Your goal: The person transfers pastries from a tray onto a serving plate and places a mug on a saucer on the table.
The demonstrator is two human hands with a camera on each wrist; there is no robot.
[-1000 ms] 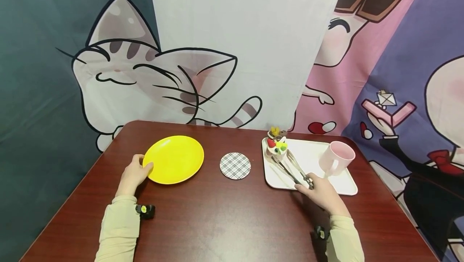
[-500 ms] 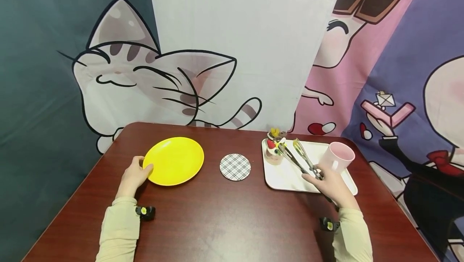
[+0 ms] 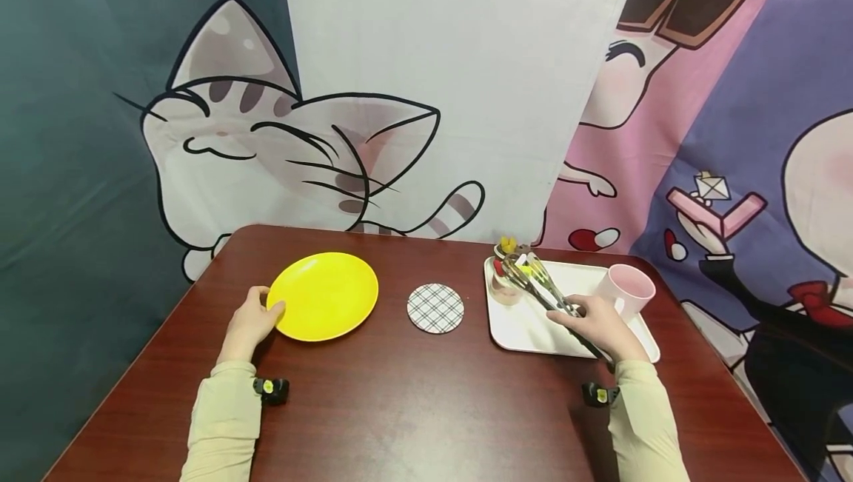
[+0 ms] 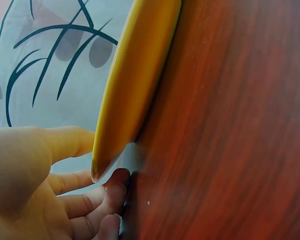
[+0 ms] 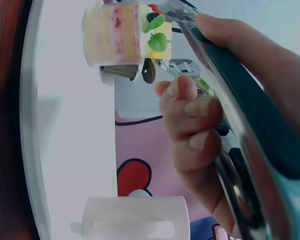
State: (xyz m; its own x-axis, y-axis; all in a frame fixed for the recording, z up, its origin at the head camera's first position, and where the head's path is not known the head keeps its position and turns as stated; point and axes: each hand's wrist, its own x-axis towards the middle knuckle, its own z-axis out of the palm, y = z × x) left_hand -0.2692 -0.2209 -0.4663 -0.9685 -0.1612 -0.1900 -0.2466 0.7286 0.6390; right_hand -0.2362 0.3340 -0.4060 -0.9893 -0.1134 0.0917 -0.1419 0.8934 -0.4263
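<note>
My left hand (image 3: 249,324) pinches the near-left rim of a yellow plate (image 3: 326,297) on the table; in the left wrist view the thumb lies on the rim with fingers below it. Metal tongs with dark grips (image 5: 260,110) are in my right hand (image 3: 603,325), thumb on one arm and fingers round the other. Their parted tips reach over a clear cup of layered cake (image 5: 115,32) topped with fruit and mint leaves. That cup stands at the left end of a white tray (image 3: 533,335). Another topped dessert (image 3: 508,246) is partly hidden behind it.
A pink mug (image 3: 626,291) stands on the tray's right end, close beyond my right hand. Between plate and tray lies a round checked coaster (image 3: 435,309) on the brown table (image 3: 413,400). A printed cloth with a cat (image 3: 220,126) hangs behind the table.
The tongs rose from low in front of the cake cup, first back to the right, then left until their tips are over its topping. My left hand stays on the plate.
</note>
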